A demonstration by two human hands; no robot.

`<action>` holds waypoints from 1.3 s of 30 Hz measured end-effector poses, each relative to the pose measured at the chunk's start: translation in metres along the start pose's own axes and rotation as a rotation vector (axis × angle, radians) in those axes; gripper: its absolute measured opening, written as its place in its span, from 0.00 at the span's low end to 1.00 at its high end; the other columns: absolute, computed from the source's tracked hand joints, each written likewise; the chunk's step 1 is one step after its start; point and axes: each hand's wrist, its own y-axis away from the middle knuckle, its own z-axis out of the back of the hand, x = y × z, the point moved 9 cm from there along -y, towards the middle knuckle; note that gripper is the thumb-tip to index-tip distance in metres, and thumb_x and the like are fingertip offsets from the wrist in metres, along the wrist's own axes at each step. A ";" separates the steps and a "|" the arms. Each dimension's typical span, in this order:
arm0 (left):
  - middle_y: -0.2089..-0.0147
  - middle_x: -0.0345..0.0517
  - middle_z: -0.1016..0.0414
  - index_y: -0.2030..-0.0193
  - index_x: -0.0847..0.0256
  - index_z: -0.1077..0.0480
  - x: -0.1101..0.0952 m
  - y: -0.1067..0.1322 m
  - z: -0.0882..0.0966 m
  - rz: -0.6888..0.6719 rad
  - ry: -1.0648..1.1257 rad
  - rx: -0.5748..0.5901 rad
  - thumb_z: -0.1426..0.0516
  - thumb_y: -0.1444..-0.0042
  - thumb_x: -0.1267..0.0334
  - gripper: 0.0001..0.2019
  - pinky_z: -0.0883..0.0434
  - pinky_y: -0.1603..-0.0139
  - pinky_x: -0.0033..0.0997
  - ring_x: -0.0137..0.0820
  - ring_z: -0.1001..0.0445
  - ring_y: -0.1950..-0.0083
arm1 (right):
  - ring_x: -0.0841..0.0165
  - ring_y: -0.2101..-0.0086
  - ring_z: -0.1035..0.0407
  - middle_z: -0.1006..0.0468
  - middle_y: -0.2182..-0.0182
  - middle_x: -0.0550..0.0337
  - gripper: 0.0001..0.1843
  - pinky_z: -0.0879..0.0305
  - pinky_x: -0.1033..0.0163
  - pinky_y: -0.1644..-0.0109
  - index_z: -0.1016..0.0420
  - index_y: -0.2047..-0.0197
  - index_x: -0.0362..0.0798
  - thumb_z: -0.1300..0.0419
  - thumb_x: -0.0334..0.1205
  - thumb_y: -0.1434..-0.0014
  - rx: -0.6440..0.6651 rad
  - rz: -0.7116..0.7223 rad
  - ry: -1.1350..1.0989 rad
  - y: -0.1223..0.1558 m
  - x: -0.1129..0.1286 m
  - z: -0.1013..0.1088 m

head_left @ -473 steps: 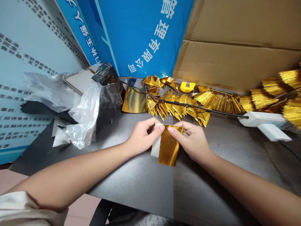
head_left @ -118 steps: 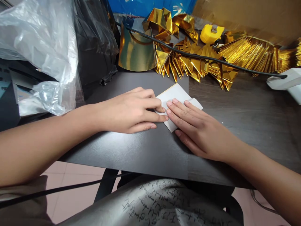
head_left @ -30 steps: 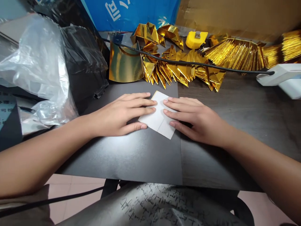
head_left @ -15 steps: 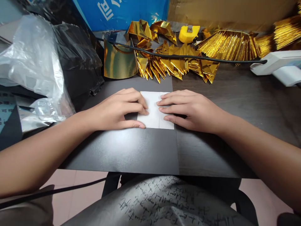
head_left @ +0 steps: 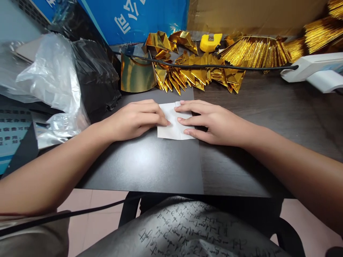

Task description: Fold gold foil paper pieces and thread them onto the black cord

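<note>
A small white sheet of paper (head_left: 170, 130) with an upright fold line right of its middle lies on the dark tabletop between my hands. At its left edge, my left hand (head_left: 142, 117) has its fingers drawn together and closed on the paper; the thumb is hidden. The index fingertip rests on the paper's face. My right hand (head_left: 214, 123) lies over the right side, fingers spread and flat, with the fingertips near the fold line. Part of the right edge is covered by these fingers.
Gold foil fringe (head_left: 198, 71), a curved gold sheet (head_left: 136, 76) and a yellow tape measure (head_left: 210, 43) lie at the back. A black cable (head_left: 187, 66) crosses there to a white device (head_left: 313, 71). Plastic bags (head_left: 53, 71) crowd the left.
My left thumb has tucked in under the fingers and out of sight. The paper sits slightly tilted, and my right fingers have spread wider on it. The view has shifted a little.
</note>
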 end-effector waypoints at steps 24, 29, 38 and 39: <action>0.47 0.50 0.21 0.44 0.60 0.28 -0.029 -0.009 -0.016 -0.164 -0.227 -0.154 0.42 0.33 0.67 0.11 0.25 0.39 0.40 0.41 0.26 0.35 | 0.55 0.42 0.30 0.28 0.41 0.45 0.14 0.30 0.46 0.39 0.18 0.51 0.46 0.42 0.42 0.32 -0.033 -0.053 -0.074 0.002 -0.003 0.002; 0.42 0.54 0.22 0.41 0.65 0.30 -0.027 -0.005 -0.020 -0.148 -0.156 -0.047 0.41 0.33 0.66 0.15 0.28 0.34 0.44 0.45 0.29 0.33 | 0.56 0.45 0.29 0.25 0.44 0.47 0.14 0.30 0.46 0.41 0.18 0.52 0.46 0.41 0.43 0.33 -0.046 -0.040 -0.065 0.004 -0.003 0.005; 0.41 0.59 0.25 0.42 0.65 0.28 -0.030 -0.004 -0.022 -0.196 -0.105 0.039 0.42 0.32 0.63 0.14 0.31 0.31 0.48 0.45 0.29 0.33 | 0.54 0.46 0.26 0.23 0.44 0.48 0.14 0.28 0.46 0.42 0.19 0.54 0.44 0.41 0.44 0.33 -0.038 -0.085 -0.042 0.005 -0.006 0.005; 0.41 0.58 0.24 0.42 0.65 0.28 -0.029 -0.004 -0.022 -0.193 -0.100 0.046 0.42 0.32 0.63 0.15 0.32 0.30 0.48 0.45 0.29 0.33 | 0.54 0.46 0.26 0.23 0.44 0.48 0.14 0.28 0.46 0.42 0.19 0.54 0.44 0.41 0.44 0.33 -0.037 -0.084 -0.036 0.005 -0.006 0.006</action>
